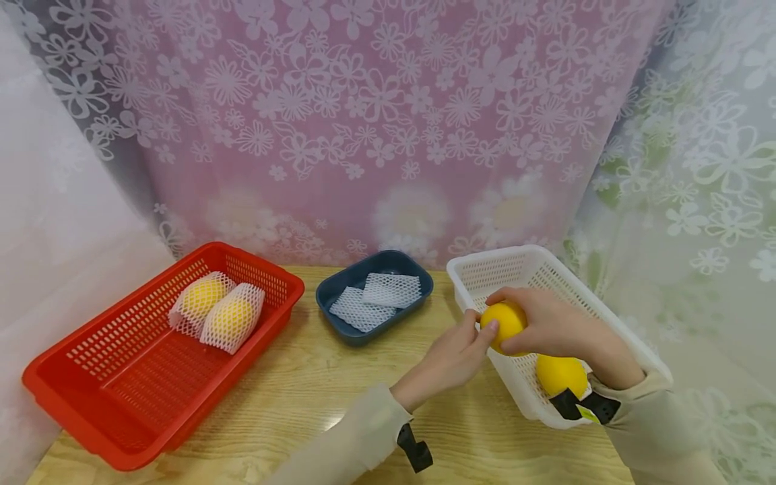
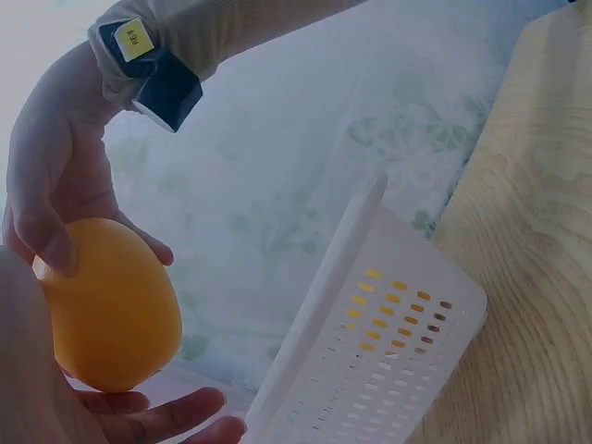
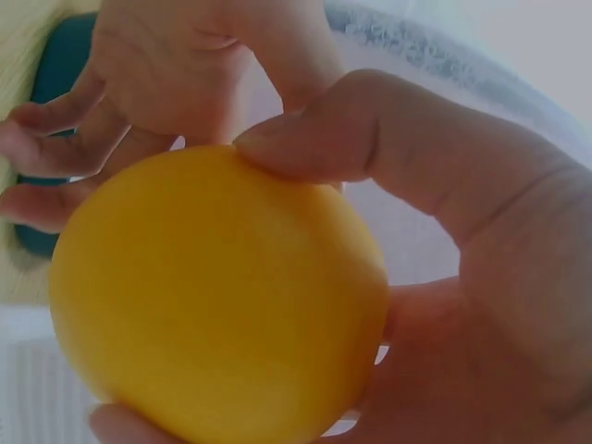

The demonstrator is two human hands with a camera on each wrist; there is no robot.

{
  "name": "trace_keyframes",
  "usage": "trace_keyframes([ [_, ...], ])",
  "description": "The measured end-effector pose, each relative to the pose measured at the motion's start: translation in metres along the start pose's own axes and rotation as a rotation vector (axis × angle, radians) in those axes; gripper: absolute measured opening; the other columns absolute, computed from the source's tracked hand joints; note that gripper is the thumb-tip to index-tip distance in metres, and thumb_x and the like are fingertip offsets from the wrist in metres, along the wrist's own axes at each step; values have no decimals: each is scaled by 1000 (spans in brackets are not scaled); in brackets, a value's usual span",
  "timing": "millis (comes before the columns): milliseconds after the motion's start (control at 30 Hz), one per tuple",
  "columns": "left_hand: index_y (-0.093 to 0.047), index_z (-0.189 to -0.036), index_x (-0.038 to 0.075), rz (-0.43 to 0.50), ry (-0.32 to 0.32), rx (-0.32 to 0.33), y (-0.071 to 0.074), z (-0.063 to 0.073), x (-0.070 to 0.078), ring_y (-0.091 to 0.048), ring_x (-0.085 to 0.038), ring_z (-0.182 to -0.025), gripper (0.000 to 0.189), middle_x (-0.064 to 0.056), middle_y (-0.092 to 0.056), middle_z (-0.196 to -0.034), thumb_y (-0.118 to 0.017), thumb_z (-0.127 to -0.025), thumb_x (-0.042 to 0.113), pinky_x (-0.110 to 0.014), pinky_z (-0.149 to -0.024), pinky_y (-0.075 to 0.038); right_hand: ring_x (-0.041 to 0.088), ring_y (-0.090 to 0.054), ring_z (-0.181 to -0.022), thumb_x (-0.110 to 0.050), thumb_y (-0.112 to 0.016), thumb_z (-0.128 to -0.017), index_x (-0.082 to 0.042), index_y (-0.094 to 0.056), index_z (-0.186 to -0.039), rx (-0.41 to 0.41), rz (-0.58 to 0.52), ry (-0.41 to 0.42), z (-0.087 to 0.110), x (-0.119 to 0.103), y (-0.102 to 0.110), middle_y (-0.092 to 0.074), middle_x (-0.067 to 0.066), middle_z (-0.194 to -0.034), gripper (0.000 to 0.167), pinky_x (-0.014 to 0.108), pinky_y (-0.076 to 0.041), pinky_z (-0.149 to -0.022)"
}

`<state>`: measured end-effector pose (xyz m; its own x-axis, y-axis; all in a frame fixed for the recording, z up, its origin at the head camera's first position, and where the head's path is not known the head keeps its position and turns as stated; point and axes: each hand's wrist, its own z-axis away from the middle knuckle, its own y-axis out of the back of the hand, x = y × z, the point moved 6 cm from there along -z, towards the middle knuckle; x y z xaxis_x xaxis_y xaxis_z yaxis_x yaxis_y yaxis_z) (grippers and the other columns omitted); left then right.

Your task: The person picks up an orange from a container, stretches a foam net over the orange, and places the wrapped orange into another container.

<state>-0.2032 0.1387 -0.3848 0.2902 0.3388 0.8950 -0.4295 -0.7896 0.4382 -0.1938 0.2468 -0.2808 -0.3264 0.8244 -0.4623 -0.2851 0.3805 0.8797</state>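
Observation:
A smooth, round yellow fruit [image 1: 508,325] is held between both hands above the near-left part of the white basket [image 1: 485,259]. My right hand [image 1: 554,322] grips it from the right, thumb and fingers curled around it. My left hand [image 1: 451,357] pinches its left side with thumb and forefinger; the other fingers spread loosely away in the right wrist view. The left wrist view shows the fruit [image 2: 116,305] between the two hands. Another yellow fruit [image 1: 560,376] lies in the white basket under my right wrist, partly hidden by the wrist strap.
At left stands a red basket [image 1: 164,350] with two yellow fruits in white foam nets [image 1: 233,316]. A dark blue tray [image 1: 348,337] at the middle back holds white foam nets [image 1: 391,289]. All stand on a wooden table [image 1: 291,404] before a pink floral curtain [image 1: 376,135].

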Motion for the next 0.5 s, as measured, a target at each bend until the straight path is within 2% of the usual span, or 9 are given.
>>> trace_keyframes([
  [200, -41, -129, 10, 225, -60, 6, 2, 13, -12, -56, -15, -71, 41, -4, -59, -93, -32, -107, 44, -23, -63, -46, 17, -52, -72, -13, -78, -69, -5, -59, -121, 34, 4, 49, -6, -20, -14, -62, 2, -98, 56, 31, -48, -60],
  [400, -36, -134, 7, 511, -60, 48, 1, 24, -30, -62, -21, -69, 44, -4, -59, -87, -33, -106, 41, -28, -69, -51, 14, -53, -71, -13, -79, -66, -7, -59, -119, 51, -14, 92, -15, -34, -33, -61, 0, -95, 57, 29, -48, -59],
  [500, -35, -133, 7, 626, -91, 86, 3, 33, -39, -64, -21, -68, 45, -9, -62, -83, -32, -105, 41, -28, -70, -53, 13, -53, -71, -17, -80, -68, -9, -61, -119, 74, -25, 122, -20, -39, -44, -63, -2, -94, 55, 28, -49, -60],
])
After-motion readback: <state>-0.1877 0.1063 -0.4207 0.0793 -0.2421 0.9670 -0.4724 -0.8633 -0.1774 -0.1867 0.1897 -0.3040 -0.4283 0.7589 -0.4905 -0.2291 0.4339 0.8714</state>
